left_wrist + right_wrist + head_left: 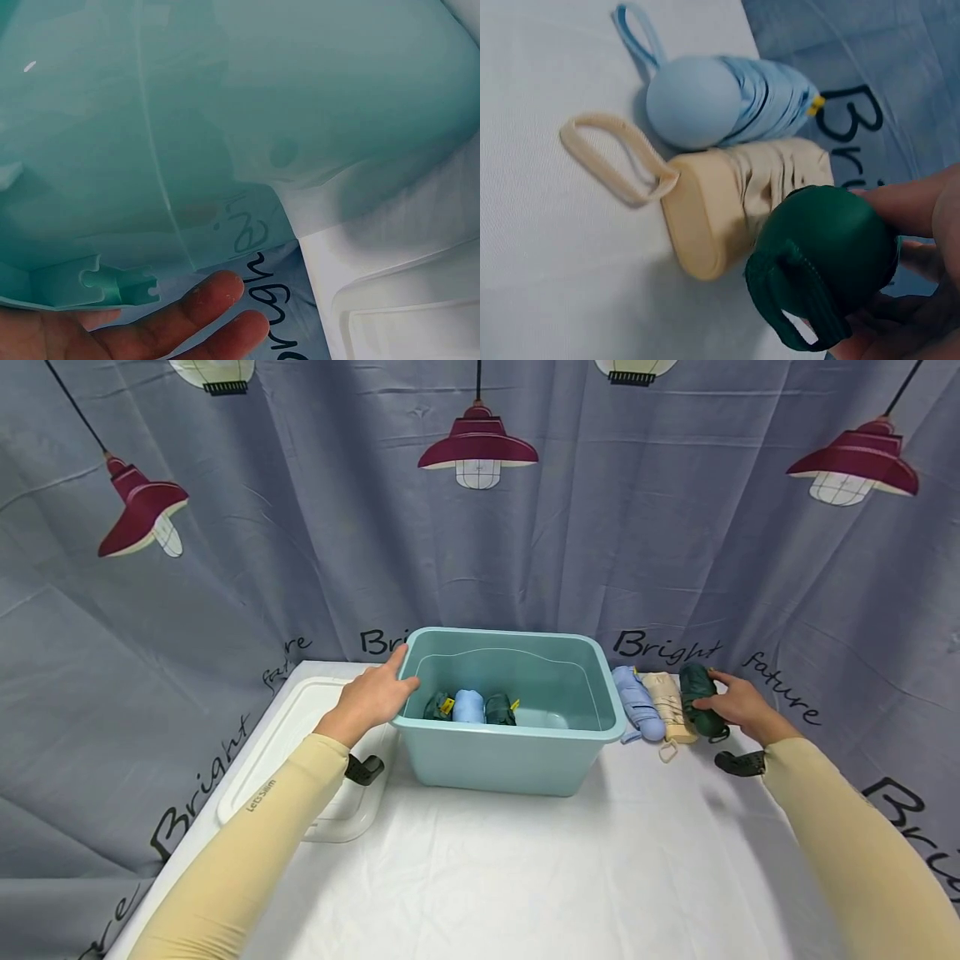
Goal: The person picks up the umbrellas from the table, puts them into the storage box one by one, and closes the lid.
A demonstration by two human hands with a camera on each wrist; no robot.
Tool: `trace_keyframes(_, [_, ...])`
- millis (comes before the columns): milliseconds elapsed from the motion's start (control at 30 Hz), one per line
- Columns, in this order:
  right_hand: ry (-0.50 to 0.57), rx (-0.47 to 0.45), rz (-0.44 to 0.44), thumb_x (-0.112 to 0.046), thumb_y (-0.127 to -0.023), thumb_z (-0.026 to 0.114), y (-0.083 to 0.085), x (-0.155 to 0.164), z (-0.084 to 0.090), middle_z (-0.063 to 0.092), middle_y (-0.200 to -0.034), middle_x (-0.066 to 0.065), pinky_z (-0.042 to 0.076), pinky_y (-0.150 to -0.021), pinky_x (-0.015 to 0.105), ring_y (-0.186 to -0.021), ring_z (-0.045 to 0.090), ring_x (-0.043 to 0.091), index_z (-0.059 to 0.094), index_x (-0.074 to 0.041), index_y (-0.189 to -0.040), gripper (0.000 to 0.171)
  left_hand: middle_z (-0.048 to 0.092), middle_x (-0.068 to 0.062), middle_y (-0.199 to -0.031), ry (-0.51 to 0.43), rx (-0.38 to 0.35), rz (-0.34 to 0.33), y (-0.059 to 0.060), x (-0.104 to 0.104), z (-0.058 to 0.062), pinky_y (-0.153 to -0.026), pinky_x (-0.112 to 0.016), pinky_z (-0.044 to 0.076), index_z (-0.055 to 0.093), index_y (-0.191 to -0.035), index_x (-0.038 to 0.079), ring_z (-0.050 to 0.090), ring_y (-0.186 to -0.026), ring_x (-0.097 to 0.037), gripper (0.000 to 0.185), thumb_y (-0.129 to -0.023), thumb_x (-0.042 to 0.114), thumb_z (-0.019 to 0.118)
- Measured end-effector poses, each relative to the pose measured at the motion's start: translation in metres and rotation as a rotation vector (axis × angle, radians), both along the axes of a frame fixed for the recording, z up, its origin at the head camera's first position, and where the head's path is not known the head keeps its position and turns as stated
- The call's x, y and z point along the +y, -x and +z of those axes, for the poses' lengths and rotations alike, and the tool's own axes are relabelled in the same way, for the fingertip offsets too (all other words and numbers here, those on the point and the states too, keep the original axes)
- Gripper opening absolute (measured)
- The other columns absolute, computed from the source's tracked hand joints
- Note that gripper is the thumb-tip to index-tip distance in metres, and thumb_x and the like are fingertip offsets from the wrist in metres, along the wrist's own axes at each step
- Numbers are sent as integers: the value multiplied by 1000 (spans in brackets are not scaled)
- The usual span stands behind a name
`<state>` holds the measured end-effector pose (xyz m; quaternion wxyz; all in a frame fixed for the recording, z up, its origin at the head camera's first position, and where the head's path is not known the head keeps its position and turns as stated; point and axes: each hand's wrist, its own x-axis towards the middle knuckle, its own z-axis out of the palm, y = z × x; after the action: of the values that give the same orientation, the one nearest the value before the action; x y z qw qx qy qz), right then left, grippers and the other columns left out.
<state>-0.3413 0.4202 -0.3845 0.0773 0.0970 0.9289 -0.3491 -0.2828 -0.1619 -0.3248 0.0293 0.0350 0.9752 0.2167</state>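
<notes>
My right hand [742, 706] grips a dark green folded umbrella [700, 700], its rounded handle end and wrist loop facing the camera in the right wrist view. Beside it lie a beige folded umbrella [701, 214] with a flat oblong handle and a light blue folded umbrella [697, 101], both with loops. At the left rim of a teal plastic bin [495, 760] is my left hand [372, 700], its thumb over the rim and its fingers extended along the outside. Inside the bin stand a blue umbrella [468, 706] and two dark green umbrellas [498, 710] with yellow tags.
A white lid [345, 814] lies flat on the white-covered table [525, 877], left of the bin and partly under my left arm. Behind the table hangs a grey-blue curtain [337, 527] printed with lamps and lettering.
</notes>
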Motion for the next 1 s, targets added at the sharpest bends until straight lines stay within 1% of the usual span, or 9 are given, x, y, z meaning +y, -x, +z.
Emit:
trace_keyframes(200, [68, 8, 33, -26, -98, 60, -6, -14, 8, 17, -152, 47, 41, -105, 62, -135, 38, 57, -5, -5, -161, 93, 52, -22, -146, 4, -6, -2, -2, -2, 0, -81, -51, 48, 4, -164, 26, 63, -107, -37, 77, -99, 50, 37])
trace_keyframes(367, [81, 47, 60, -25, -100, 59, -12, -28, 20, 27, -147, 45, 44, -103, 59, -130, 45, 53, -1, -2, -161, 88, 51, -23, -147, 1, 3, -8, -4, -4, 0, -82, -52, 48, 6, -164, 23, 63, -108, -39, 77, -99, 49, 38])
trace_keyframes(500, [108, 70, 74, -27, -101, 59, -17, -37, 33, 29, -147, 44, 48, -101, 54, -130, 47, 52, -1, -4, -162, 88, 51, -23, -147, -5, 15, -6, -4, -3, 1, -85, -54, 48, 5, -164, 24, 62, -112, -39, 77, -99, 49, 38])
trace_keyframes(667, [126, 75, 94, -32, -100, 59, -23, -47, 48, 29, -148, 43, 54, -94, 44, -130, 48, 51, 1, -7, -163, 89, 52, -23, -146, -9, 20, -6, -3, -2, 1, -86, -54, 48, 5, -164, 26, 62, -111, -38, 77, -98, 48, 37])
trace_keyframes(833, [137, 82, 120, -36, -100, 60, -29, -59, 59, 30, -149, 41, 56, -88, 35, -130, 48, 50, 1, -11, -163, 90, 47, -23, -151, -10, 13, -12, -2, -1, 1, -89, -57, 47, 4, -164, 24, 59, -119, -41, 77, -99, 47, 37])
trace_keyframes(1000, [127, 100, 141, -38, -100, 60, -36, -71, 72, 33, -149, 39, 56, -87, 33, -131, 49, 48, 3, -12, -164, 90, 43, -23, -154, -17, 3, -21, -4, -1, 1, -94, -60, 45, 3, -164, 24, 55, -125, -43, 77, -100, 47, 37])
